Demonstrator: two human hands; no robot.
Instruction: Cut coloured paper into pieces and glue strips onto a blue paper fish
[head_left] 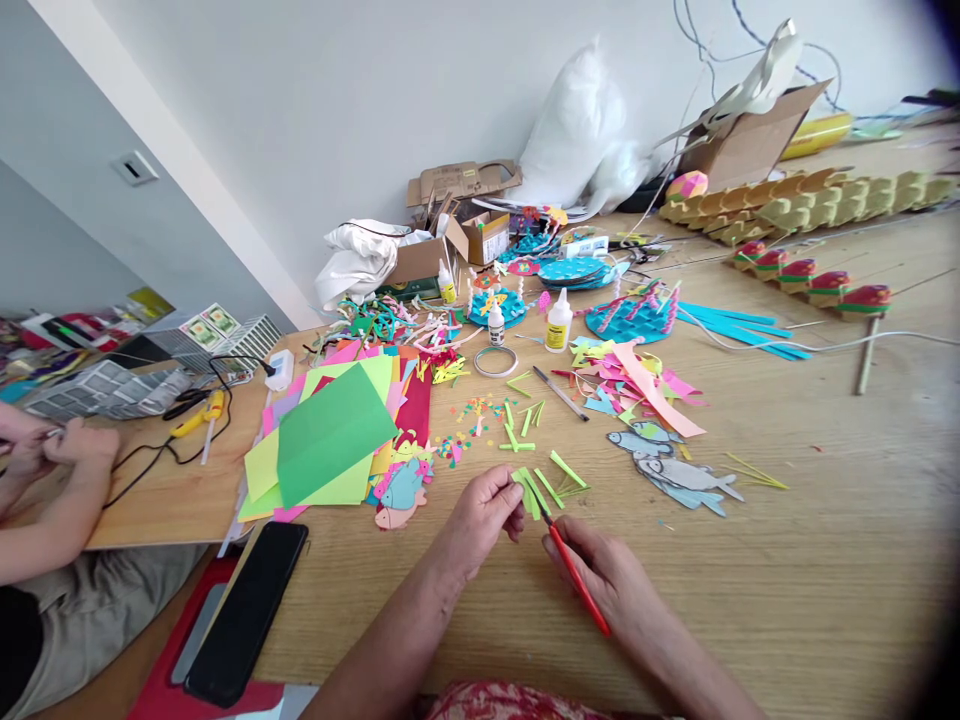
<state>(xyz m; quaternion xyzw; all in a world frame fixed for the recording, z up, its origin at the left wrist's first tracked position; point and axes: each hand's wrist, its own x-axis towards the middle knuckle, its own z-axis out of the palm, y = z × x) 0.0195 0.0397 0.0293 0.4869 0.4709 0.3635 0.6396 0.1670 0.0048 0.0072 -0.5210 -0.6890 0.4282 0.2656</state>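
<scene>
Between thumb and fingers, my left hand [484,508] pinches a small piece of light green paper [529,492]. My right hand [596,565] grips red-handled scissors [576,580], whose blades meet the paper's edge. Just beyond both hands lie several thin light green paper strips [550,487], some of them folded. A craft knife or pen-like tool [561,393] rests farther back. To the right are grey and blue paper fish cutouts [679,472].
A stack of coloured paper [337,435] and a black phone [247,610] are on the left. Glue bottles [558,322], blue woven discs [630,315] and paper scraps [630,380] stand farther back. Another person's hands [75,445] work at the left table beside a yellow glue gun [199,415].
</scene>
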